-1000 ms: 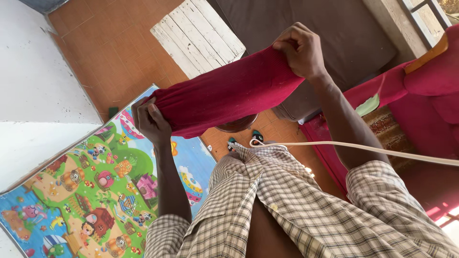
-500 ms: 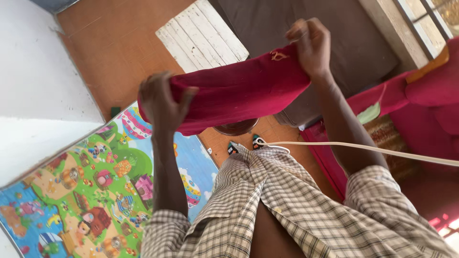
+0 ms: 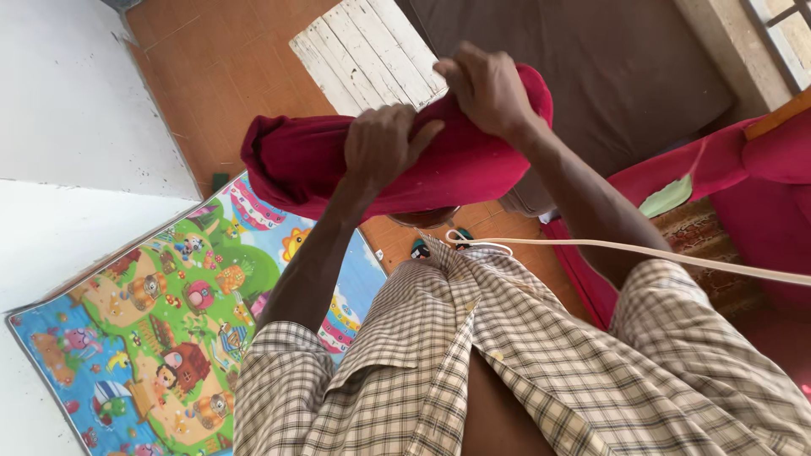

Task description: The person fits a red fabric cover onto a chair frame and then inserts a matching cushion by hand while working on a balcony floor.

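Observation:
A dark red cloth [image 3: 296,165] is bunched into a thick roll and held up in front of me. My left hand [image 3: 380,145] grips its middle with fingers wrapped over the fabric. Close beside it, my right hand [image 3: 488,89] clutches the cloth's right end. The two hands nearly touch. My checked shirt [image 3: 473,363] hangs open below.
A colourful picture play mat [image 3: 160,329] lies on the orange tiled floor [image 3: 228,59] at the left. A white slatted board [image 3: 363,51] and a brown mattress [image 3: 608,67] lie beyond. Red fabric [image 3: 760,194] sits at the right, and a cream cord [image 3: 642,251] crosses over it.
My left hand has slid right along the cloth toward my right hand. The cloth, stretched out wide before, is now bunched shorter, with its left end hanging free.

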